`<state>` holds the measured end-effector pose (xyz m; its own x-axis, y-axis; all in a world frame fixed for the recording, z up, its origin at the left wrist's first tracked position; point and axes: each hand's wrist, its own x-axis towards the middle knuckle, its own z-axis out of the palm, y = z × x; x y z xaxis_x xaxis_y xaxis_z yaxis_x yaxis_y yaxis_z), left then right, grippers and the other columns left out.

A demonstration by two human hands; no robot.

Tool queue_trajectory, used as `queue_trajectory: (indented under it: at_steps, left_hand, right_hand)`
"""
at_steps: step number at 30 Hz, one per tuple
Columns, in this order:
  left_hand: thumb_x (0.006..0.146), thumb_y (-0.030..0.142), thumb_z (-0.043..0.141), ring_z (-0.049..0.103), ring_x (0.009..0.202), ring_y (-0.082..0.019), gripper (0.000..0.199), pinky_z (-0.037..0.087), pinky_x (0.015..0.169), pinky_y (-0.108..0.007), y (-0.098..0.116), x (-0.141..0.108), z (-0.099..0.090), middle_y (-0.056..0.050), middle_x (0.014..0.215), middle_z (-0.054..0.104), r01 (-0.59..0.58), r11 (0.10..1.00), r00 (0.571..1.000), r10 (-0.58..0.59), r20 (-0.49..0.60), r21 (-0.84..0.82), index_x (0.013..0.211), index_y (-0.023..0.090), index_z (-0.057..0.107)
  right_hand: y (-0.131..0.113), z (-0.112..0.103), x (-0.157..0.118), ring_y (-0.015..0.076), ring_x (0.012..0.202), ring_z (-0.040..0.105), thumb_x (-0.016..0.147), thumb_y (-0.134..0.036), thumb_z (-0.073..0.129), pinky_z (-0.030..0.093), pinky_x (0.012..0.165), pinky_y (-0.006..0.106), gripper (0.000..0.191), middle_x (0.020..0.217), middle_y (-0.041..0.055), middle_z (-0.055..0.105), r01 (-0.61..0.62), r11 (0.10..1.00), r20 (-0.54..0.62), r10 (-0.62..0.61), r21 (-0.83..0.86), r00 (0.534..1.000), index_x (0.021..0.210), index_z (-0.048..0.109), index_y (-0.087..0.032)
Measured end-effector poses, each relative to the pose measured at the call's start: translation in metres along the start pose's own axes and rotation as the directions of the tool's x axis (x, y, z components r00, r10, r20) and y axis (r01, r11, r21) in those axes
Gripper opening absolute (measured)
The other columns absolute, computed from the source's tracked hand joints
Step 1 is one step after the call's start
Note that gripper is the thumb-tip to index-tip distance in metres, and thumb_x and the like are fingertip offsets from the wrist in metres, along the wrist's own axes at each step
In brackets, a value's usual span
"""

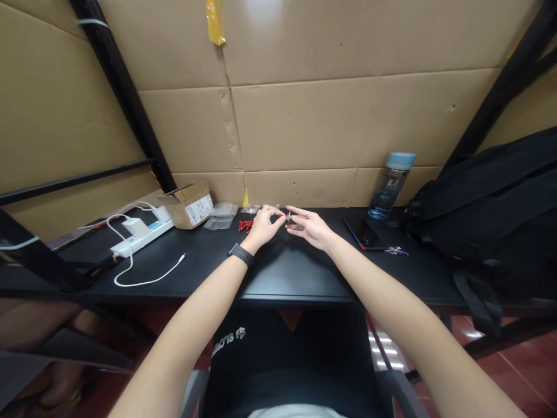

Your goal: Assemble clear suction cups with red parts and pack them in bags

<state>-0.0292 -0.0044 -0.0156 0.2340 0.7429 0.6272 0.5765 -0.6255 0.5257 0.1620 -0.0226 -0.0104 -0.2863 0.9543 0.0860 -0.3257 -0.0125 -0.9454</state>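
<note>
Left hand [263, 227] pinched closed, fingertips on a small red-and-metallic piece [288, 217] above black worktop [287, 270]. Right hand [314, 229] beside it, fingers spread, touching same piece; grip detail too small to tell. Red bits [246, 225] by left wrist.

Small item [288, 217]: shiny, partly red; located near far edge of table [291, 273]; exact shape too small to distinguish.

Bottle [389, 188] (blue-lidded) beside black backpack [491, 215].
</note>
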Motion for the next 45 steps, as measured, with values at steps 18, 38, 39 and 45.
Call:
queue_trajectory:
  at_steps: [18, 38, 39, 45]
  left_hand:
    - [0.090, 0.041, 0.065, 0.051, 0.124, -0.036, 0.024, 0.041, 0.102, -0.052, -0.019, 0.002, -0.038, -0.010, 0.124, 0.066, 0.254, 0.860, 0.966, -0.247, -0.074, 0.442, 0.110, 0.028, 0.070]
    - [0.096, 0.038, 0.058, 0.042, 0.126, -0.038, 0.030, 0.029, 0.099, -0.058, -0.105, -0.014, -0.119, -0.011, 0.132, 0.066, 0.531, 0.745, 0.834, -0.373, -0.407, 0.405, 0.104, 0.019, 0.079]
    - [0.095, 0.037, 0.058, 0.042, 0.126, -0.037, 0.028, 0.029, 0.100, -0.057, -0.103, -0.015, -0.121, -0.010, 0.133, 0.066, 0.533, 0.754, 0.820, -0.348, -0.455, 0.384, 0.104, 0.020, 0.079]
    - [0.098, 0.039, 0.055, 0.051, 0.125, -0.029, 0.031, 0.034, 0.105, -0.050, -0.070, -0.004, -0.115, -0.006, 0.130, 0.068, 0.382, 0.870, 0.819, -0.162, -0.551, 0.312, 0.110, 0.021, 0.078]
  right_hand:
    - [-0.018, -0.013, -0.003, 0.0146, 0.086, 0.072, 0.088, -0.029, 0.079, 0.061, 0.065, 0.022, 0.038, 0.118, 0.0074, 0.070, 0.054, 0.945, -0.033, -0.068, -0.323, 0.997, 0.126, 0.072, -0.029]
    - [-0.027, -0.022, -0.006, 0.0137, 0.078, 0.070, 0.085, -0.026, 0.078, 0.054, 0.055, 0.018, 0.035, 0.115, 0.0094, 0.066, 0.130, 0.796, 0.021, -0.146, -0.591, 0.989, 0.119, 0.074, -0.025]
    - [-0.027, -0.023, -0.005, 0.0139, 0.077, 0.070, 0.085, -0.026, 0.078, 0.054, 0.055, 0.018, 0.035, 0.114, 0.0095, 0.066, 0.130, 0.793, 0.017, -0.150, -0.596, 0.989, 0.119, 0.074, -0.025]
    - [-0.027, -0.031, -0.001, 0.0145, 0.075, 0.069, 0.083, -0.029, 0.079, 0.054, 0.055, 0.021, 0.038, 0.115, 0.0105, 0.067, 0.156, 0.752, -0.033, -0.230, -0.640, 0.973, 0.120, 0.073, -0.024]
